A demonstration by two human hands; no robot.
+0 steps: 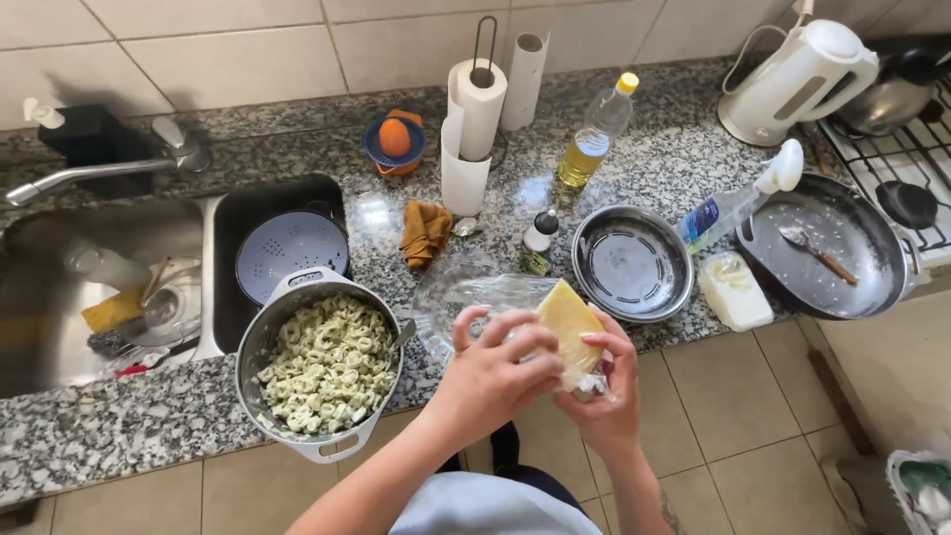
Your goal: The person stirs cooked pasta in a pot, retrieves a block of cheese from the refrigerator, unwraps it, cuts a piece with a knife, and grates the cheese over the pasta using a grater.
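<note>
Gripping a wedge of cheese in clear wrap, left hand and right hand meet past the counter's front edge, beside the pot of tortellini.

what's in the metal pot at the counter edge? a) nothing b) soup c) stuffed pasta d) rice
c: the metal pot is filled with pale, folded stuffed pasta, beside the hands holding a cheese wedge.
</note>
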